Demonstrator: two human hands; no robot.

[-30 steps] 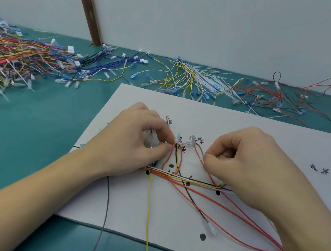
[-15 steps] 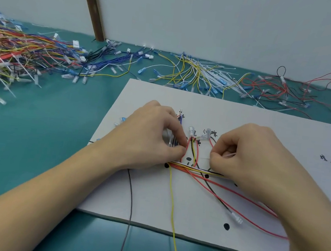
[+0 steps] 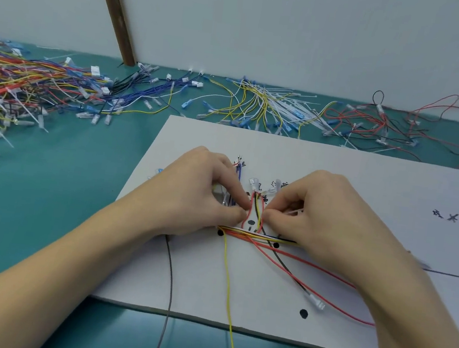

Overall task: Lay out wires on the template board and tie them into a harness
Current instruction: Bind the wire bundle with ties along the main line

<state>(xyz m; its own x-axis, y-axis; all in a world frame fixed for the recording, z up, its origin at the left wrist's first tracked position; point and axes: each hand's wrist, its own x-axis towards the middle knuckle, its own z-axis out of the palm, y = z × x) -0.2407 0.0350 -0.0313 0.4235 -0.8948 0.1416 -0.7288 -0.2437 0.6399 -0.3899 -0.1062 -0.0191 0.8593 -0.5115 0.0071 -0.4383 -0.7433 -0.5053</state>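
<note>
you'll find handwritten black marks on the template board (image 3: pixel 338 170), right of your right hand (image 3: pixel 330 215), too scrawled to read.

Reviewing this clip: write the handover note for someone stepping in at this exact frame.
Left hand: pinching the upright wire branch from the left.
Right hand: pinching it from the right, with a white cable tie in its fingers.
Wires lie on the template board; horizontal trunk below the hands.
Done: wires routed.
Left: no closed tie shows; cinch this branch, then tie the rest.
</note>
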